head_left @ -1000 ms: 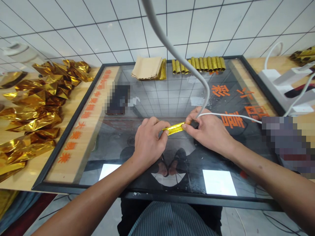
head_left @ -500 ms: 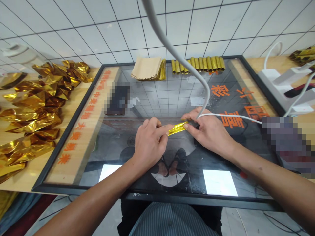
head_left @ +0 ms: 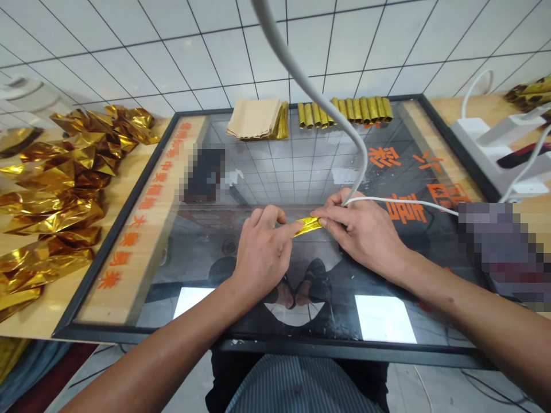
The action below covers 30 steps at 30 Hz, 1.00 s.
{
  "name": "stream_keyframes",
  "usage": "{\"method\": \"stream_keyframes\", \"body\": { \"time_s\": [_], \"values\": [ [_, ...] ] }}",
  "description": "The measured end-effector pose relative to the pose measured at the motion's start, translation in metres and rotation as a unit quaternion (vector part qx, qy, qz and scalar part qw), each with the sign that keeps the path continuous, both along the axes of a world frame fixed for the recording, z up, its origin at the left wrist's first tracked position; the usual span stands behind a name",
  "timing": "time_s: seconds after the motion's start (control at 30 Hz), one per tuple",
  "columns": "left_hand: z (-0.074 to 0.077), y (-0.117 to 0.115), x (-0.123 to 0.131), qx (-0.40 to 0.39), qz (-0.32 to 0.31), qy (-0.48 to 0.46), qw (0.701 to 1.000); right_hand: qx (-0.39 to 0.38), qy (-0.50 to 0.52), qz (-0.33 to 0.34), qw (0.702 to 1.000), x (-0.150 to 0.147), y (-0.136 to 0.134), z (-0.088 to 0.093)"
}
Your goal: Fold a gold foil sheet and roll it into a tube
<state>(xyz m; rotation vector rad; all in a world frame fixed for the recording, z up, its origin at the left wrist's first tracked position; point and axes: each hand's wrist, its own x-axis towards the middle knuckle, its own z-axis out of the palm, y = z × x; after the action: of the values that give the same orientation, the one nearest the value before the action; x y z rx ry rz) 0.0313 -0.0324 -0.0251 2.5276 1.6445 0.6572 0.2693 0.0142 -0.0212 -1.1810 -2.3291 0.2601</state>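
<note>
Where your left hand (head_left: pixel 264 241) and your right hand (head_left: pixel 364 229) come close together over the middle of the framed glass panel (head_left: pixel 275 172), one gold strip (head_left: pixel 308 225) bridges them, its left end at your left fingertips and its right end at your right ones. Your right hand is nearly closed, thumb and fingers pinching that end. Your left hand is half curled, its index finger stretched onto the strip; whether the thumb also grips, you cannot tell from this view.

Along the far edge of the panel you have one stack of tan paper (head_left: pixel 253 117) and, to its right, a row of gold tubes (head_left: pixel 365 110), roughly a dozen; the single grey cable (head_left: pixel 297 74) crosses them and spoils an exact count. To your left, on the wooden desk (head_left: pixel 26 324), several crumpled gold foil pieces (head_left: pixel 64 189) overlap too much to number. One white power strip (head_left: pixel 495 155) sits at the right.

Your strip's long axis runs left to right, slightly slanted, its right end pointing a little toward the far side.
</note>
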Motion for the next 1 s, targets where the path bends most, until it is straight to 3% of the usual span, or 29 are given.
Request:
{"method": "stream_keyframes", "body": {
  "time_s": [0.37,0.53,0.63,0.87,1.0],
  "values": [
    [0.003,0.007,0.001,-0.08,0.036,-0.144,0.986,-0.016,-0.008,-0.003,1.0,0.001,0.0,0.001],
    [0.004,0.005,-0.001,-0.062,0.024,-0.13,0.989,-0.017,-0.007,-0.008,1.0,0.0,0.0,0.002],
    [0.004,0.005,-0.005,-0.029,-0.01,-0.072,0.997,-0.015,-0.008,-0.006,1.0,0.0,0.0,0.002],
    [0.005,0.013,-0.015,0.032,-0.168,0.027,0.985,-0.007,-0.017,0.004,1.0,0.002,0.001,-0.001],
    [0.005,0.014,-0.016,0.043,-0.201,0.098,0.974,-0.01,-0.018,0.0,1.0,0.002,0.001,-0.002]
  ]
}}
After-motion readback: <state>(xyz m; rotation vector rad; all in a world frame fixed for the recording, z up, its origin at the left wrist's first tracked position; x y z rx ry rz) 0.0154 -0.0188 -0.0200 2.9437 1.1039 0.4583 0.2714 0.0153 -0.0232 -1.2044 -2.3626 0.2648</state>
